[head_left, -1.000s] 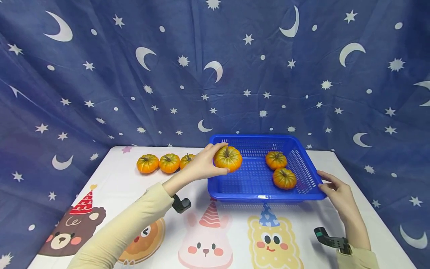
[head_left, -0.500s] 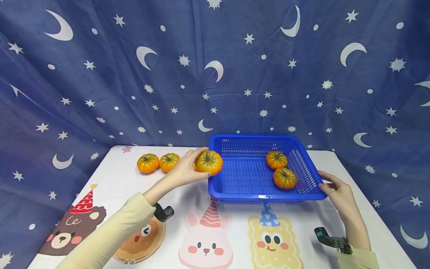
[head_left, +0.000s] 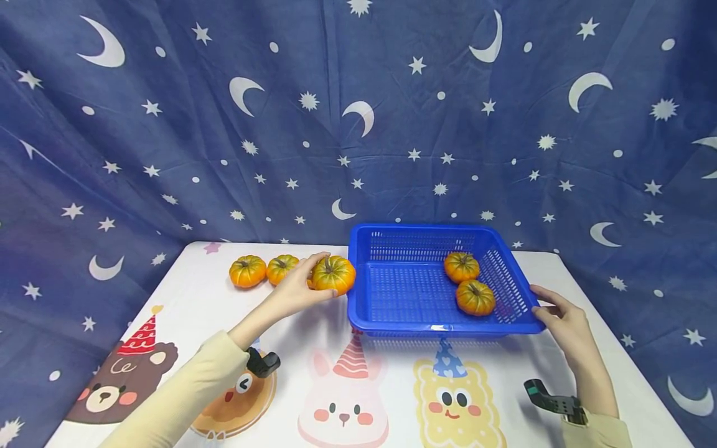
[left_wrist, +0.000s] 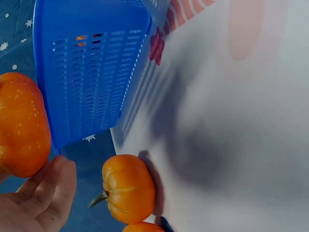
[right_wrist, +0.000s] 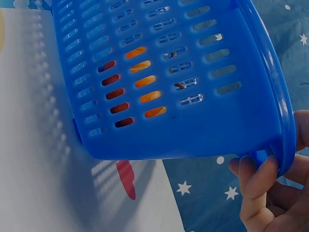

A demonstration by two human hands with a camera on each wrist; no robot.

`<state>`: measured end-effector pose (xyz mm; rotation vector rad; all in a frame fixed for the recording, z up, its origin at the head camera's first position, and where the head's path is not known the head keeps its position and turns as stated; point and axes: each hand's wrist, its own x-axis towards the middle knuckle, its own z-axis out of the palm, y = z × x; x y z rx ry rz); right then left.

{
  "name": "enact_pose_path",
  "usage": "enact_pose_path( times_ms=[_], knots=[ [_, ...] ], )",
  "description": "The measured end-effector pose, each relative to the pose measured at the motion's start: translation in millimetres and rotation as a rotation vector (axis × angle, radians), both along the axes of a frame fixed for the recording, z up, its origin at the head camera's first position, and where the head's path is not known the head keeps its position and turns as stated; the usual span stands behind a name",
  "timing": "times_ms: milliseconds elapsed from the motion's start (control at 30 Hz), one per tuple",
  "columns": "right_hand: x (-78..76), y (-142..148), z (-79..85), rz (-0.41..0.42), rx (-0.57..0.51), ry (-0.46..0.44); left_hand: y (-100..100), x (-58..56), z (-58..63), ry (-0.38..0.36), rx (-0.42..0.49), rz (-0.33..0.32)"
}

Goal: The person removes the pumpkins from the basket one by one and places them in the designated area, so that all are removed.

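My left hand (head_left: 291, 289) grips a small orange pumpkin (head_left: 334, 274) with a green-tinged top, just outside the left rim of a blue plastic basket (head_left: 442, 328). In the left wrist view the held pumpkin (left_wrist: 21, 125) overlaps the basket's edge, with my fingers (left_wrist: 48, 198) below it. At the basket's right end, my right hand (head_left: 568, 323) holds the rim, fingertips (right_wrist: 258, 181) curled at its corner. Inside, toward the right, lie two pumpkins (head_left: 462, 267) (head_left: 475, 297) close together.
Left of the basket, pumpkins (head_left: 248, 272) (head_left: 282, 269) stand in a row along the back of the white cartoon-print table (head_left: 291, 379); my left hand partly hides the row. A blue curtain (head_left: 392, 186) with moons and stars hangs behind.
My left hand has carried the pumpkin leftward and slightly down, from over the basket's left side to outside its rim. The right hand and basket have stayed put.
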<state>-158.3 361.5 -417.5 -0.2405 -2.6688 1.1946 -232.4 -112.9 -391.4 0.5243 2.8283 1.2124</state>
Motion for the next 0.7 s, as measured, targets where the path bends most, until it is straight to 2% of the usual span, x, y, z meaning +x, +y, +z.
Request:
enact_pose_path(
  times_ms=[133, 333, 700],
  knots=[
    [0.3, -0.3, 0.5, 0.000, -0.002, -0.006, -5.2, 1.0, -4.9, -0.008, 0.021, 0.022],
    [-0.2, -0.6, 0.8, -0.009, -0.011, -0.015, -15.9, 1.0, -17.0, 0.001, -0.001, 0.048],
    [-0.7, -0.2, -0.2, -0.006, -0.009, -0.020, -36.3, -3.6, -40.6, -0.061, -0.032, 0.085]
  ],
)
